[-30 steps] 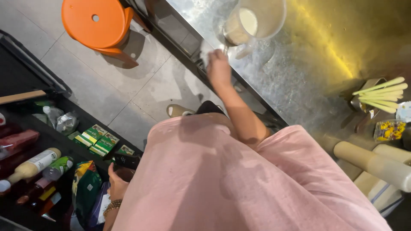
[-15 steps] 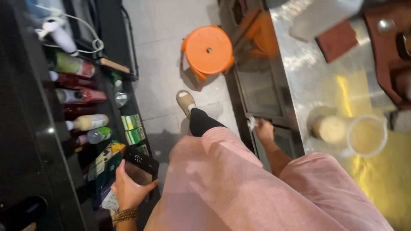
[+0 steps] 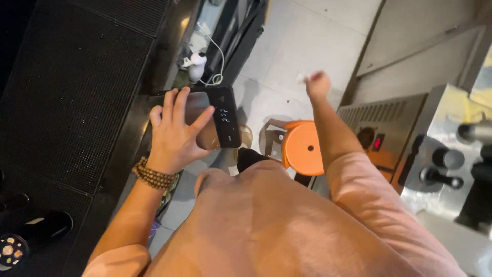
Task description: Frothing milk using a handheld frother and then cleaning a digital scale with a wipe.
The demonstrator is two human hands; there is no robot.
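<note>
Left hand (image 3: 174, 134) lies spread on a black device (image 3: 215, 123) — fingers splayed across its top. Right hand (image 3: 318, 84) is fisted, raised above the orange stool (image 3: 302, 149) — pinching something small and pale.

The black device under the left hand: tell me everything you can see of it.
The black device is a flat, dark slab that looks like a small digital scale, with a narrow display strip along one side showing lit pale digits. Its shiny top reflects the left hand, which lies spread on it with the fingers splayed. It rests at the edge of a dark counter, overhanging the tiled floor.
</note>
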